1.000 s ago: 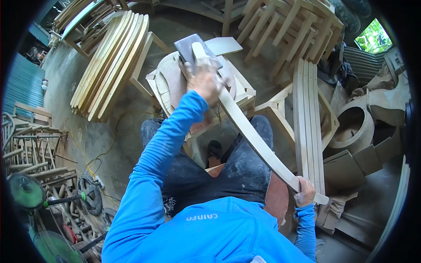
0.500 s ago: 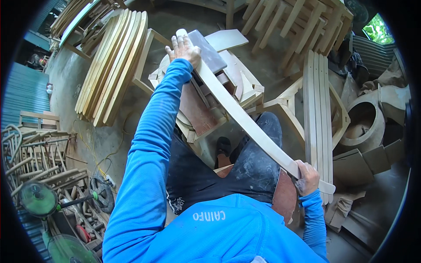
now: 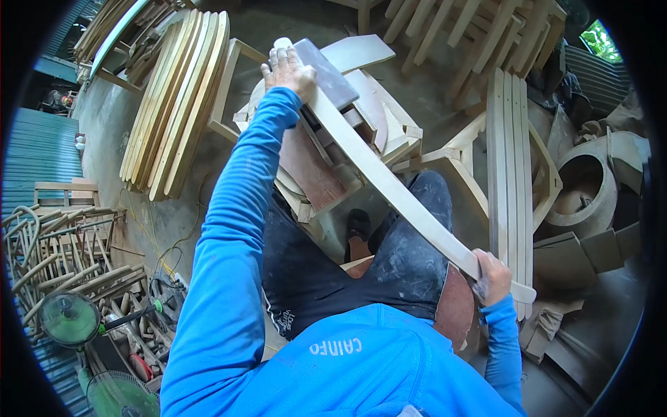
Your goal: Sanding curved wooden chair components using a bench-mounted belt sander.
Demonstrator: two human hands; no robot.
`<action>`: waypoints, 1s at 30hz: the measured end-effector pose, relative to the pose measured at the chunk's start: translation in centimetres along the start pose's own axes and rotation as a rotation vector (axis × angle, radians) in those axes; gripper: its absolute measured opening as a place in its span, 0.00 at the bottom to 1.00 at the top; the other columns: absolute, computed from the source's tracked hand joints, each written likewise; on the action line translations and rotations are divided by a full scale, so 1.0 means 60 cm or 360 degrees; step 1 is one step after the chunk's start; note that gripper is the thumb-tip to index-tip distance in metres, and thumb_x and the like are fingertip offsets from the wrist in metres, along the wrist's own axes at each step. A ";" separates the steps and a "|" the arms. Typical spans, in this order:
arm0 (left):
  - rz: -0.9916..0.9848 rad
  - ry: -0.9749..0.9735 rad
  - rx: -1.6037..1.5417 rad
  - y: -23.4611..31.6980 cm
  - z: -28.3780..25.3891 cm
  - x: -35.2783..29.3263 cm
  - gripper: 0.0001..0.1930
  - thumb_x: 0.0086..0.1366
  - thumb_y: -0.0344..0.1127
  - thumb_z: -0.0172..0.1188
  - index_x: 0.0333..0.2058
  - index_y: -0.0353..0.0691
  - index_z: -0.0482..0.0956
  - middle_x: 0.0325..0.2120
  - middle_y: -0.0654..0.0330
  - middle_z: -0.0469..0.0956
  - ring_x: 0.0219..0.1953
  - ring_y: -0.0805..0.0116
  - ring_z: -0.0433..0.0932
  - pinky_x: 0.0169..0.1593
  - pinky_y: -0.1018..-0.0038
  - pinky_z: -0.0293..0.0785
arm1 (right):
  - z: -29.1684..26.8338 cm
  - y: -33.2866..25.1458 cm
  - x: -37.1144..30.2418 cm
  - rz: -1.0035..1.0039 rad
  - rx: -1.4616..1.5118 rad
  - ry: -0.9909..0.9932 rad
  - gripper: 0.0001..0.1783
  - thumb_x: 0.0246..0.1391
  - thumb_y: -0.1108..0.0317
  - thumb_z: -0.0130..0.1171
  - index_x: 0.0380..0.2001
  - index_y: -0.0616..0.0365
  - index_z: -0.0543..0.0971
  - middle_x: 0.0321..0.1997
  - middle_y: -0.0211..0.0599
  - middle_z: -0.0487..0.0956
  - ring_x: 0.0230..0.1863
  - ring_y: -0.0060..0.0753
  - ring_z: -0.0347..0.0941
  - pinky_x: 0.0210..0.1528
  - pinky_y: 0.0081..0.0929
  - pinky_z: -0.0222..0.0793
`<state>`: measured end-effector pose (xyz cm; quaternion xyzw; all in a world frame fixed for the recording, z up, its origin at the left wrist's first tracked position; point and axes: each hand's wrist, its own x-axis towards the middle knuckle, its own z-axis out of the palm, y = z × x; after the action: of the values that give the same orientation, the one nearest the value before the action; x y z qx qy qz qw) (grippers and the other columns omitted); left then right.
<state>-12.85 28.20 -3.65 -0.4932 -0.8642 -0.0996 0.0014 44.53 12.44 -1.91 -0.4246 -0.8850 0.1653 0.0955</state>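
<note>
A long, pale, gently curved wooden slat (image 3: 396, 187) runs slantwise from the far left to the near right, across my right thigh. Near its far rounded end, my left hand (image 3: 289, 74) is closed over it, with its fingers laid across the wood. My right hand (image 3: 493, 276) wraps round the slat close to its near end, and the rounded tip sticks out past it. Right beside the slat at the far end is a grey flat-topped slab (image 3: 326, 72). Under both sits a wooden stand (image 3: 313, 177) with reddish boards.
A stack of curved slats (image 3: 177, 104) leans at the left; more slats (image 3: 511, 194) rest on a wooden frame (image 3: 451, 156) at the right. Green fans (image 3: 69, 318) and piled wood pieces (image 3: 62, 257) stand at lower left. A round hollow casing (image 3: 577, 187) is far right. Yellow cable (image 3: 167, 257) crosses the floor.
The whole view has shifted slightly. Both hands keep their places on the slat, which has hardly moved against the slab and stand.
</note>
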 end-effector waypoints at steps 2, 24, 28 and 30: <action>0.0012 0.0039 0.0006 -0.001 0.005 -0.007 0.43 0.68 0.51 0.44 0.75 0.33 0.48 0.77 0.45 0.45 0.80 0.49 0.39 0.79 0.48 0.35 | 0.013 0.012 -0.018 0.0003 -0.0006 -0.0049 0.22 0.44 0.71 0.65 0.46 0.51 0.78 0.32 0.42 0.76 0.33 0.53 0.76 0.33 0.46 0.67; 0.0013 0.0067 -0.0073 0.101 0.010 -0.185 0.42 0.66 0.48 0.50 0.75 0.33 0.51 0.77 0.46 0.47 0.80 0.48 0.41 0.79 0.48 0.35 | -0.039 0.045 -0.147 -0.0254 0.0066 -0.0429 0.43 0.47 0.58 0.77 0.67 0.45 0.72 0.35 0.42 0.77 0.32 0.49 0.77 0.32 0.42 0.74; 0.0044 0.0055 -0.0157 0.113 0.007 -0.171 0.42 0.66 0.46 0.50 0.74 0.33 0.52 0.77 0.46 0.47 0.80 0.48 0.41 0.79 0.48 0.35 | -0.056 0.025 -0.130 -0.0257 0.0070 -0.0519 0.43 0.48 0.58 0.76 0.68 0.41 0.70 0.36 0.43 0.76 0.32 0.51 0.78 0.31 0.43 0.74; 0.0066 0.0148 -0.0100 0.088 0.016 -0.117 0.41 0.66 0.46 0.49 0.74 0.33 0.52 0.77 0.46 0.48 0.80 0.47 0.42 0.79 0.49 0.35 | -0.054 0.007 -0.078 -0.0261 0.0099 -0.0548 0.43 0.48 0.60 0.76 0.68 0.38 0.70 0.35 0.43 0.76 0.31 0.50 0.78 0.30 0.43 0.74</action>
<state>-4.67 24.99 -4.40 -0.5057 -0.8492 -0.1495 0.0282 48.73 9.70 0.84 -0.3133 -0.9144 0.2544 -0.0310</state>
